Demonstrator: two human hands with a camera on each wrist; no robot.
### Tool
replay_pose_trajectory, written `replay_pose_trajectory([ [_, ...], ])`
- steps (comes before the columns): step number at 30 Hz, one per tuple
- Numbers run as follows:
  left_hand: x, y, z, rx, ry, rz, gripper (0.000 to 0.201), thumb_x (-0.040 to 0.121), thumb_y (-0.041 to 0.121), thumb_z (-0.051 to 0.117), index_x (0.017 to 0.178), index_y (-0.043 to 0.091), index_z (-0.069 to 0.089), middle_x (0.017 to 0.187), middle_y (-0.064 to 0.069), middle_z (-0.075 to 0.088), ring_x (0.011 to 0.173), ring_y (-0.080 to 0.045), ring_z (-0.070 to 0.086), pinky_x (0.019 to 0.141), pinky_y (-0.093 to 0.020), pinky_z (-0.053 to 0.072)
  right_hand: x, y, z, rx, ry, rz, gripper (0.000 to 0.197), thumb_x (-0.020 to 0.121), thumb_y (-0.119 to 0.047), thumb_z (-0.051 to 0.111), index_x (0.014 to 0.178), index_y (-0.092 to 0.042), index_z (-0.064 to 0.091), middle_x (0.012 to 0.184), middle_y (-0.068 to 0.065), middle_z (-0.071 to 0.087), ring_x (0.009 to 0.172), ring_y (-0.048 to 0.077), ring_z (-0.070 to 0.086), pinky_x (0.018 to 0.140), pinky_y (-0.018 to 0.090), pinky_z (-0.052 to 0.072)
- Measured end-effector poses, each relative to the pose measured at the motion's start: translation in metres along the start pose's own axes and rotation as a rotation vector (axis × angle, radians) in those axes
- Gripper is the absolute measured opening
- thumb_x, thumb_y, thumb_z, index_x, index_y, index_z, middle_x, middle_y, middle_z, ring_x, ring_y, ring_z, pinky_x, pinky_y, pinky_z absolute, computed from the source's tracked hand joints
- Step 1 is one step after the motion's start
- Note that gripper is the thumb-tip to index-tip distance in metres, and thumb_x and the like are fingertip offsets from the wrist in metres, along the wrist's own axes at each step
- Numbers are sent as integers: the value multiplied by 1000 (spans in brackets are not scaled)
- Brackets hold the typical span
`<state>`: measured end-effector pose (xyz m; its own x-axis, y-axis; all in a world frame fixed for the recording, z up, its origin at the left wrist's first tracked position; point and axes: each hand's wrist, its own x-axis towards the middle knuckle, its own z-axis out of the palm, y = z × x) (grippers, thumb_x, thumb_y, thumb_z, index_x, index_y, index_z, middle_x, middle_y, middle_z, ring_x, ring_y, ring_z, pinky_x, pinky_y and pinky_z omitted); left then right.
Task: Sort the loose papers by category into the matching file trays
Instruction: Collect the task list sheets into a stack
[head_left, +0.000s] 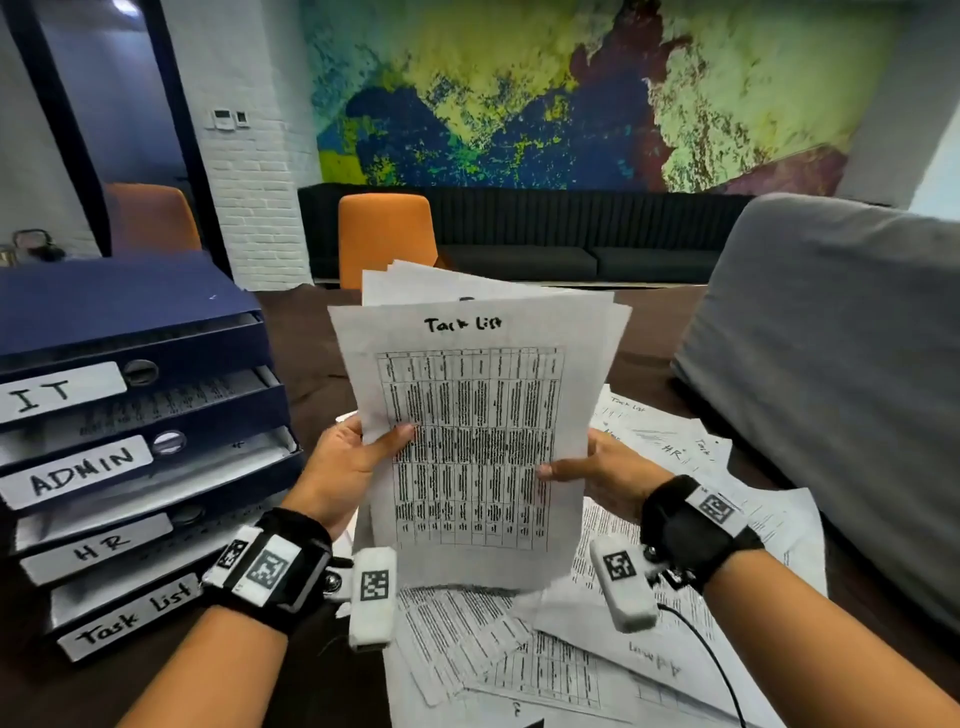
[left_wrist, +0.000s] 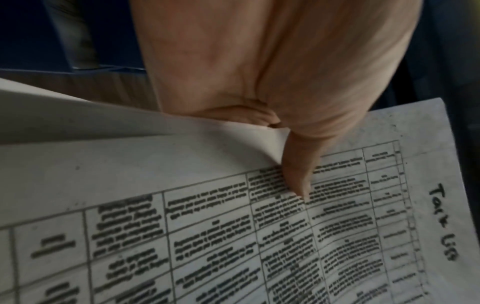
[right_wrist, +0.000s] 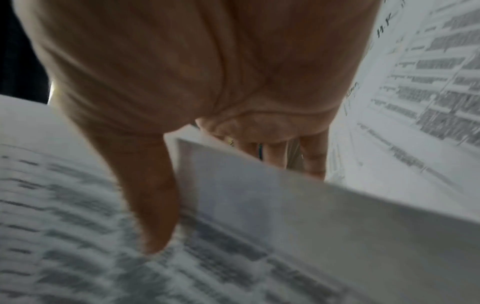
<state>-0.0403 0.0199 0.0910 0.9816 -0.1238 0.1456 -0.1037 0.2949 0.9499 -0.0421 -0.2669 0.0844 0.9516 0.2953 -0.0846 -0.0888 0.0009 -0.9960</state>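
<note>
A fanned sheaf of papers (head_left: 467, 415), its top sheet headed "Task list", is held upright above the loose pile (head_left: 649, 613); the left hand (head_left: 343, 467) and right hand (head_left: 597, 473) each pinch a side edge, thumbs in front. To file it well, peel off only the top sheet and slide it flat into the near-left bottom tray labelled "Task list" (head_left: 124, 618), keeping the rest clamped.

White papers, navy trays, bright mural

The held sheet (head_left: 470, 415) is white with a black printed grid; the file trays (head_left: 156, 332) at left are dark blue with white hand-lettered labels; far chairs (head_left: 387, 234) are orange; the far mural (head_left: 571, 88) mixes green, yellow, blue and maroon.
</note>
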Motion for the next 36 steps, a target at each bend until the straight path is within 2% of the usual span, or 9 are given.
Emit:
replay_pose_trajectory([
  [6, 7, 15, 23, 35, 144, 110, 49, 64, 34, 82, 107, 11, 71, 107, -12, 76, 105, -32, 71, 97, -53, 53, -10, -19, 10, 30, 225, -215, 20, 86, -1, 67, 105, -3, 69, 103, 11, 75, 100, 29, 69, 94, 44, 53],
  [11, 14, 4, 37, 94, 185, 189, 18, 82, 7, 75, 97, 17, 72, 91, 7, 78, 88, -9, 73, 85, -29, 59, -14, -25, 7, 74, 314, -351, 28, 89, -1, 64, 111, -15, 70, 116, 5, 73, 116, 28, 64, 103, 46, 46],
  [13, 14, -13, 37, 180, 159, 112, 19, 84, 6, 75, 96, 20, 72, 92, 11, 77, 91, -7, 72, 88, -27, 56, -11, -7, 0, 33, 338, -285, 31, 91, -3, 63, 120, -12, 68, 119, 4, 72, 119, 27, 62, 108, 50, 43],
  [17, 10, -51, 32, 420, 109, -91, 20, 88, 31, 70, 99, 14, 67, 101, -7, 71, 102, -34, 67, 93, -46, 54, -3, 42, -15, -213, 258, -8, 28, 95, -13, 61, 122, -15, 66, 124, 4, 68, 120, 24, 59, 112, 55, 38],
  [22, 12, -53, 37, 439, 139, -109, 10, 98, 30, 59, 99, 21, 61, 98, -5, 68, 92, -23, 61, 76, -34, 50, 1, 48, -21, -261, 252, 121, 15, 96, -11, 61, 103, -22, 69, 112, 2, 72, 109, 26, 66, 102, 51, 49],
  [27, 6, -40, 27, 417, 227, -95, 26, 102, 19, 54, 126, 9, 61, 117, -4, 67, 111, -25, 61, 104, -42, 45, -3, 33, -9, -262, 268, 57, 18, 95, -5, 62, 98, -19, 72, 100, 1, 76, 97, 24, 71, 82, 38, 58],
  [31, -6, -22, 1, 338, 275, -89, 23, 102, 14, 53, 123, 14, 62, 114, 1, 69, 117, -22, 62, 108, -44, 45, 1, 17, 13, -229, 246, -52, 21, 94, 0, 60, 106, -13, 71, 97, 1, 77, 91, 22, 71, 69, 27, 56],
  [33, -15, -7, -15, 295, 305, -53, 29, 102, 8, 52, 128, 18, 59, 119, 0, 70, 114, -22, 65, 107, -46, 47, 5, 3, 30, -170, 221, -113, 28, 94, 3, 59, 118, -10, 65, 99, 7, 77, 87, 24, 72, 71, 31, 57],
  [36, -32, 19, -42, 282, 317, 40, 72, 100, 0, 52, 154, 38, 25, 129, 8, 64, 112, -18, 66, 96, -41, 54, 13, -23, 59, -99, 111, -189, 53, 92, 8, 59, 128, -31, 54, 98, 14, 76, 83, 29, 73, 74, 40, 61],
])
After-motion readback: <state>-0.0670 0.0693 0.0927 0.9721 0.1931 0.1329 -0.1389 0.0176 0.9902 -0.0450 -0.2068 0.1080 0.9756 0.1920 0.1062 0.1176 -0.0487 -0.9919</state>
